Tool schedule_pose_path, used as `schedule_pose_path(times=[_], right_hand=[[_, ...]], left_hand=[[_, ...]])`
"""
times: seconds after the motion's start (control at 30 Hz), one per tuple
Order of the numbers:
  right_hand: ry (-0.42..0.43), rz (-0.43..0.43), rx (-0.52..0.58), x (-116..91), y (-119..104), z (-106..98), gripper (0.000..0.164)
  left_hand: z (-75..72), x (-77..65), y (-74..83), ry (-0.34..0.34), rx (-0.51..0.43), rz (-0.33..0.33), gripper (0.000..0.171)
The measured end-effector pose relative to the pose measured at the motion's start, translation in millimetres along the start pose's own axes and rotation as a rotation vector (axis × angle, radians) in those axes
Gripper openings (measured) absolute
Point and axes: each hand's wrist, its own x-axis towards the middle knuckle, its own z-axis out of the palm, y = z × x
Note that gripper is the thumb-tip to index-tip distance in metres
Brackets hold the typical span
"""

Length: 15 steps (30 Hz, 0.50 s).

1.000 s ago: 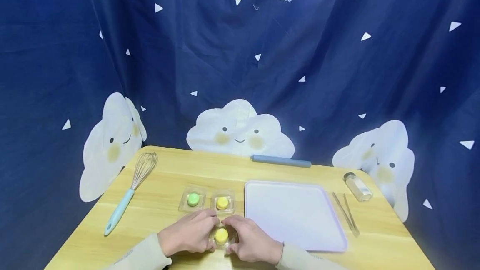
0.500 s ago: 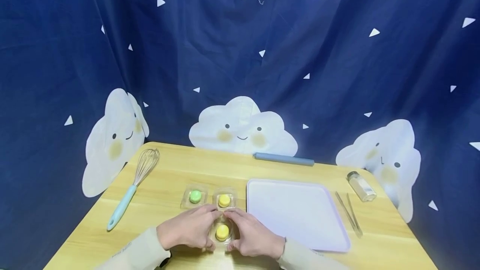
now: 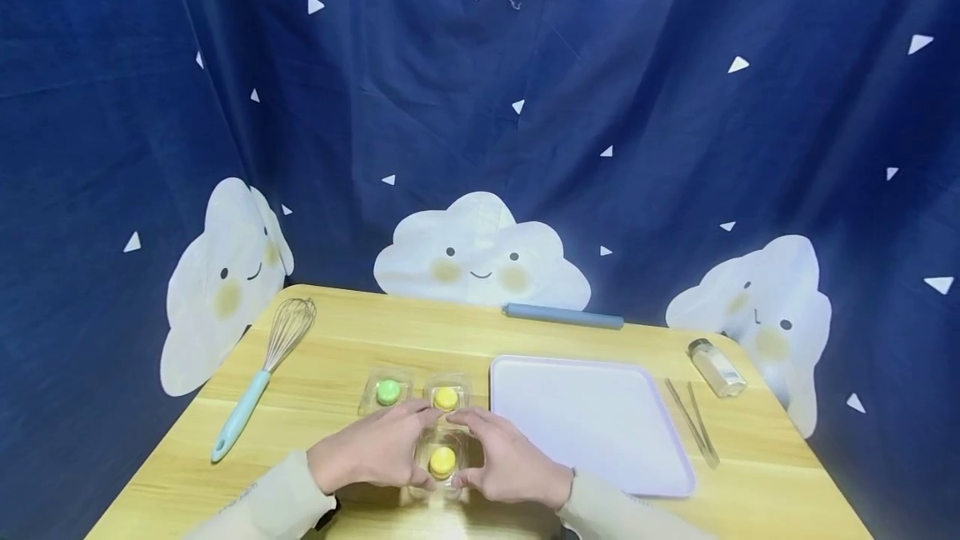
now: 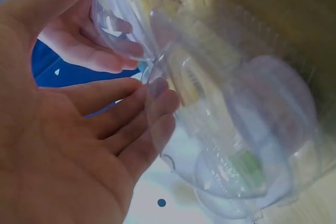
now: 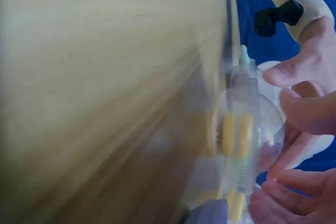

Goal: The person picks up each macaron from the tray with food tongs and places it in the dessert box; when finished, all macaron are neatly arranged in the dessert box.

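Observation:
A yellow macaron [image 3: 442, 462] sits in a clear plastic box [image 3: 431, 492] near the table's front, between my hands. My left hand [image 3: 378, 448] is at the box's left side and my right hand [image 3: 513, 458] at its right, thumbs and fingers spread around it. In the left wrist view my left fingers [image 4: 152, 124] lie fairly straight by the clear plastic; whether they touch is unclear. Side-on in the right wrist view, the boxed macaron [image 5: 237, 135] has a domed cover [image 5: 270, 132]. Behind are a boxed green macaron [image 3: 387, 392] and another yellow macaron [image 3: 446, 398].
A pale purple tray [image 3: 592, 423] lies right of the boxes, then tweezers [image 3: 692, 423] and a dark-capped jar [image 3: 717, 367]. A whisk [image 3: 262, 382] lies left, a blue-grey rod [image 3: 562, 316] at the back edge. The left wrist view shows a hazy purplish shape [image 4: 273, 103] under plastic.
My hands have eased slightly apart, so more of the front box shows between them. The box stays about where it was. The head view has shifted a little.

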Motion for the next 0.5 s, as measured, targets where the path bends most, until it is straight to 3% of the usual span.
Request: schedule_pose_path(times=[0.13,0.27,0.37,0.5], right_hand=[[0.079,0.004,0.255,4,3,-12,0.072],[0.154,-0.057,0.569,13,14,-32,0.071],[0.198,-0.082,0.743,20,26,-53,0.074],[0.277,-0.066,0.777,26,48,-81,0.077]], left_hand=[[-8.9,3.1,-3.6,0.084,-0.038,-0.037,0.090],[-26.8,7.8,-11.7,0.245,-0.084,-0.060,0.089],[-44.4,14.4,-23.5,0.357,-0.113,-0.050,0.090],[-62.6,26.5,-48.3,0.458,-0.058,-0.026,0.091]])
